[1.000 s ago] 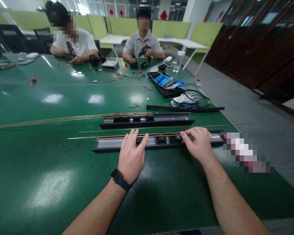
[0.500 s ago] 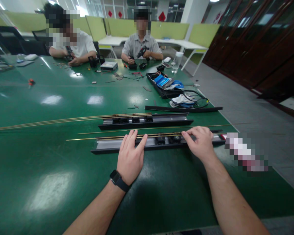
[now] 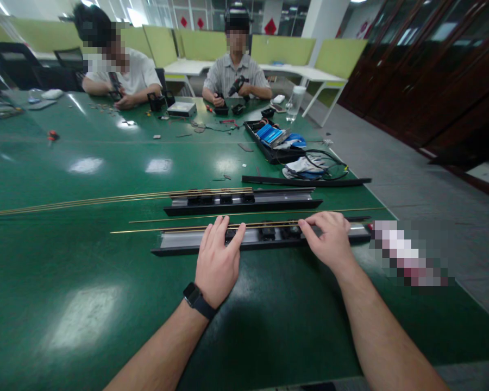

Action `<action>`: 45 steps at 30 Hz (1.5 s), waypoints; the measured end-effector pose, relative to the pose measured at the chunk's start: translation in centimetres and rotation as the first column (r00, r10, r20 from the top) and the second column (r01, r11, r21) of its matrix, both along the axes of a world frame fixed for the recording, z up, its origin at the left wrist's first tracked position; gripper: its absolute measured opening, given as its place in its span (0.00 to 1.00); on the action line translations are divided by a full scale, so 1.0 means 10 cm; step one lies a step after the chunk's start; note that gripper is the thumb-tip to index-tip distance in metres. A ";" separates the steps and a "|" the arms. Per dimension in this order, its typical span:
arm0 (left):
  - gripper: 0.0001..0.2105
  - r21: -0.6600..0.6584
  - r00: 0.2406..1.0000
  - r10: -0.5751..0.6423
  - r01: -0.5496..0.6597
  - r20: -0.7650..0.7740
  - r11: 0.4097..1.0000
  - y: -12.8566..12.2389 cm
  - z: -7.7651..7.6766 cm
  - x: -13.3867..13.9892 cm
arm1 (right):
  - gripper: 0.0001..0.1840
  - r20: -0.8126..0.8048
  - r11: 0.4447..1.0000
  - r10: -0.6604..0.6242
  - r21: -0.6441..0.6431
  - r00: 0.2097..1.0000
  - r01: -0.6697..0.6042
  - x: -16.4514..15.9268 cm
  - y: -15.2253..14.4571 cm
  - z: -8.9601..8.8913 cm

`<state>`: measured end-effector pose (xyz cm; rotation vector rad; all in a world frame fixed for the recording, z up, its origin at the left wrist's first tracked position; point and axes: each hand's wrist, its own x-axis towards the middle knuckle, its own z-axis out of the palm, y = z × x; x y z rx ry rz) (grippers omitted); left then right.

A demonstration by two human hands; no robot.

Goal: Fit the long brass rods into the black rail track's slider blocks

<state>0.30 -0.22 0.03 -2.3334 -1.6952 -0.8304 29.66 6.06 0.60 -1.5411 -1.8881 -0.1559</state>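
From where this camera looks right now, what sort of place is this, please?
Probably an office serving as an assembly workshop: yellow-green partitions stand behind, a person opposite holds what looks like a power drill, and long channels lie on the green table.

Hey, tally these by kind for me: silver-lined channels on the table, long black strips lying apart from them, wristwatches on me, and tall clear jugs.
Silver-lined channels: 2
Long black strip: 1
Wristwatch: 1
Tall clear jug: 1
Total: 5
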 end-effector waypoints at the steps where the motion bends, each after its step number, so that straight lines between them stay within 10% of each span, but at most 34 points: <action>1: 0.27 0.001 1.000 0.000 0.000 -0.001 1.000 0.00 0.00 0.00 | 0.19 -0.001 1.000 0.001 0.001 1.000 -0.001 0.00 0.00 0.00; 45: 0.26 0.024 1.000 -0.005 0.006 -0.018 1.000 0.00 0.00 0.00 | 0.20 0.019 0.999 -0.034 0.008 0.999 0.034 0.17 0.05 -0.01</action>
